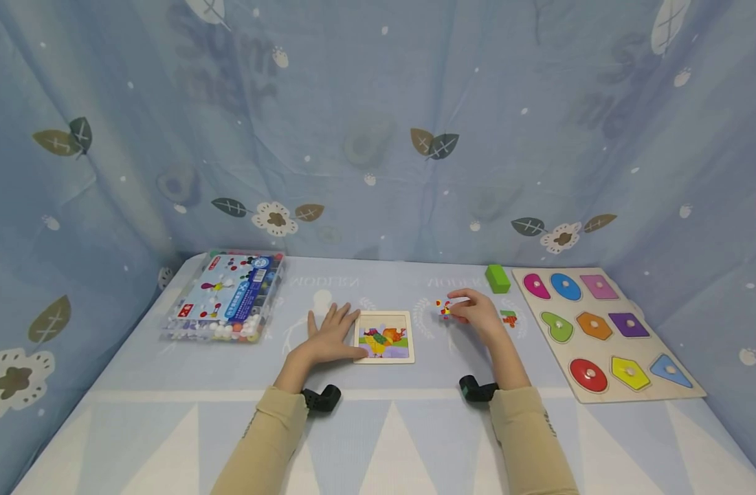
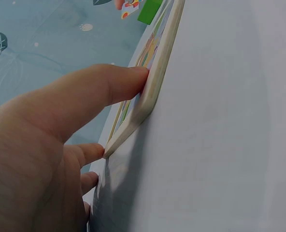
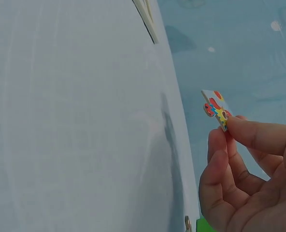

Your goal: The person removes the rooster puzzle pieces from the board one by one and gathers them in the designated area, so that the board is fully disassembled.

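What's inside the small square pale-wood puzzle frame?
Colourful printed jigsaw pieces fill the lower part; bare pale wood shows above. The left hand covers a patch at lower left; what's beneath can't be seen.

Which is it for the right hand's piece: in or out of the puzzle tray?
Out: the right hand pinches the puzzle piece apart from the puzzle tray; tabletop shows between them.

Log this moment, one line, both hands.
left hand: touches puzzle board | right hand: pinches puzzle piece | loose piece: on table, near green block
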### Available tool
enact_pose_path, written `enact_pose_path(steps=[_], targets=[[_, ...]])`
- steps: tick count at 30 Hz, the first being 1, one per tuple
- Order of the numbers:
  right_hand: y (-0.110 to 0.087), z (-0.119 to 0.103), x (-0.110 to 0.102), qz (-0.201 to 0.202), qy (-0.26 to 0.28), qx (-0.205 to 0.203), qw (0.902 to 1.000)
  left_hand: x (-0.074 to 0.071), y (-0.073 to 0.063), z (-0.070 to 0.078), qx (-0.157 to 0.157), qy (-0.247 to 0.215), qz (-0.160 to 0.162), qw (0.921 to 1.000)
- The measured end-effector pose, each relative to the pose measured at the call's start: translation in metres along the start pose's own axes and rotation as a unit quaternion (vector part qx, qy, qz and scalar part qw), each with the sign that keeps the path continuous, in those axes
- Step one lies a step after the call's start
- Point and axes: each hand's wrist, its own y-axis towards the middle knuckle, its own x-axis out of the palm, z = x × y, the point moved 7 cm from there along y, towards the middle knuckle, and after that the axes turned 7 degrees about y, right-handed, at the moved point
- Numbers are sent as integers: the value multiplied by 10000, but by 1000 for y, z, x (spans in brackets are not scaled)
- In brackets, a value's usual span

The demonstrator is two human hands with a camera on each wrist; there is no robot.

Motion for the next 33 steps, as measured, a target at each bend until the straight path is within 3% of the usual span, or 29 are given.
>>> enact_pose_path(steps=[16,28,33], targets=[[1,5,-23,422,-210,141,9988,0,1,0,-35,41,-16,10000],[3,17,-45,1040,-1030,298,9888,1,1,0,-43,42,-16,10000],[-2,15,-48,1061,-1316,342,9850,1,1,0,-48,68,-18,10000]])
